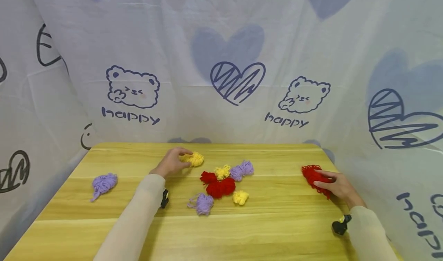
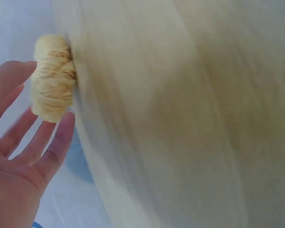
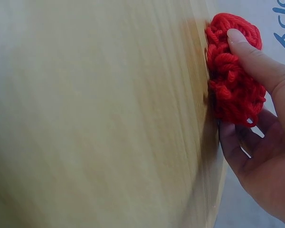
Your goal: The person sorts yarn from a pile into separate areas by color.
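At the back of the table, my left hand is at a small yellow yarn bundle. In the left wrist view its fingers are fairly straight, thumb at one side of the yellow yarn bundle and fingertips near its lower end; firm contact cannot be made out. Near the right edge, my right hand holds a red yarn bundle. The right wrist view has the thumb lying over the red yarn bundle, with the other fingers bent at its lower side, partly hidden.
Mid-table, red yarn lies beside yellow yarn and purple yarn. Nearer are another purple bundle and a yellow one. A purple bundle lies far left. Printed cloth hangs behind the wooden table.
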A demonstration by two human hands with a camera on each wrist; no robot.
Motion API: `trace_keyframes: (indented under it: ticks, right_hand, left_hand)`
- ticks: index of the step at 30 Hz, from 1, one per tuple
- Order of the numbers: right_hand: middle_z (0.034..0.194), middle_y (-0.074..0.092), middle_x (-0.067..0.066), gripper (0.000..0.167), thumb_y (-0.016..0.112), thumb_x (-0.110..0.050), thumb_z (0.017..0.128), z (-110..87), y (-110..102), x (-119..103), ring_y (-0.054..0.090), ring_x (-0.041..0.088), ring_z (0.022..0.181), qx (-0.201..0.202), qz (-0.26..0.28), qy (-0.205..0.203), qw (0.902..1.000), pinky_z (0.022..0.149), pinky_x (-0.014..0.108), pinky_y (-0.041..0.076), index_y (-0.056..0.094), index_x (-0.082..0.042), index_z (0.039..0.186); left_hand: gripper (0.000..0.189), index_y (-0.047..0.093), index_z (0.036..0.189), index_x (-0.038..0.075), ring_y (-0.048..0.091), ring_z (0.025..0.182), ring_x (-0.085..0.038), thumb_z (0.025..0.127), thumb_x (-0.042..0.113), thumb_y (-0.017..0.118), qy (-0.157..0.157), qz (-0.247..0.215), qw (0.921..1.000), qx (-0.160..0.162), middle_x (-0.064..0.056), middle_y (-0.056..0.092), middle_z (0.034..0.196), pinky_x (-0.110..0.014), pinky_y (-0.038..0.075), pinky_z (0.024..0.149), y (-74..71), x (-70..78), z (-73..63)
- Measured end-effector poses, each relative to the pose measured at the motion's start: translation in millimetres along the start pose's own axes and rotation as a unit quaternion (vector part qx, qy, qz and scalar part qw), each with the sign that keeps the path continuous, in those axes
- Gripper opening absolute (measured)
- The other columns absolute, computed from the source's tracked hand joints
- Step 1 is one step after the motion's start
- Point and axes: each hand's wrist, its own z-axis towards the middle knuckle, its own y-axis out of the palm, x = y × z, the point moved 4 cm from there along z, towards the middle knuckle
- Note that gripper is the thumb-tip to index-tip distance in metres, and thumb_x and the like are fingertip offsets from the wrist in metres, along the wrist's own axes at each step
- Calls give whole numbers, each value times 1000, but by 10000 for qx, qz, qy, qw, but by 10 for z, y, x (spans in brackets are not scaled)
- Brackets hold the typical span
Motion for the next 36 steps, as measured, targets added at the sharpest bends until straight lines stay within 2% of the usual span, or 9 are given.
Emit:
trace_keyframes:
  ticks: [6, 9, 13, 18, 22, 25, 27, 34, 36]
  right_hand:
    - [155, 36, 40, 82, 77, -48, 90, 8, 2, 0, 42, 56, 130, 27, -40, -75, 10000, 110, 68, 43, 46, -4, 152]
    - [157, 34, 40, 81, 78, -47, 90, -3, -7, -14, 39, 56, 133, 16, -51, -55, 10000, 111, 69, 40, 47, -5, 152]
    - [158, 31, 39, 82, 78, -48, 90, -19, -27, -24, 36, 57, 135, -26, -57, -11, 10000, 113, 70, 37, 46, -6, 152]
    - [159, 30, 39, 83, 77, -51, 90, -38, -41, -40, 36, 57, 136, -96, -61, 12, 9999, 113, 70, 37, 45, -7, 153]
    - [159, 30, 39, 85, 77, -52, 89, -53, -39, -48, 37, 56, 135, -124, -28, 97, 9999, 113, 69, 38, 45, -7, 153]
    - [158, 31, 39, 84, 77, -51, 89, -54, -40, -48, 37, 56, 134, -126, -28, 112, 9999, 112, 69, 39, 45, -7, 153]
    - [158, 31, 39, 84, 77, -51, 90, -54, -40, -50, 37, 56, 134, -129, -32, 118, 9998, 112, 69, 39, 45, -7, 154]
    - [158, 32, 39, 84, 77, -51, 90, -41, -39, -46, 36, 57, 134, -78, -36, 160, 9998, 112, 69, 40, 45, -7, 153]
    - [158, 32, 39, 84, 77, -51, 90, -39, -39, -45, 36, 57, 134, -66, -38, 163, 9998, 112, 69, 40, 45, -7, 153]
  left_hand:
    - [40, 70, 128, 2, 66, 117, -42, 89, 10, 79, 520, 269, 9976, 367, -20, 67, 135, -57, 55, 99, -62, 140, -45]
    - [38, 72, 124, 2, 70, 108, -37, 88, 10, 80, 691, 296, 9965, 363, -19, 70, 130, -54, 58, 93, -104, 234, -97]
    - [36, 74, 121, 3, 71, 105, -34, 87, 11, 81, 828, 223, 9963, 55, -18, 71, 128, -53, 59, 92, -108, 354, -182]
    - [32, 75, 118, 5, 70, 107, -37, 87, 10, 81, 1013, 133, 9943, -306, -16, 72, 125, -52, 60, 92, -76, 502, -296]
    - [32, 76, 118, 8, 69, 107, -35, 87, 12, 81, 1108, 174, 9922, -539, -13, 73, 124, -38, 63, 83, -41, 630, -398]
    - [32, 76, 119, 6, 68, 107, -35, 87, 13, 81, 1261, 179, 9892, -730, -14, 72, 125, -25, 62, 75, 6, 716, -467]
    - [32, 76, 118, 5, 67, 108, -37, 88, 13, 80, 1376, 96, 9865, -882, -15, 72, 124, -21, 60, 73, 42, 760, -506]
    - [30, 77, 116, 8, 66, 111, -32, 87, 10, 81, 1458, 227, 9800, -1334, -7, 73, 119, -46, 61, 91, 159, 840, -633]
    - [29, 78, 115, 9, 65, 110, -30, 86, 10, 81, 1463, 259, 9787, -1416, -6, 73, 118, -47, 60, 93, 188, 852, -671]
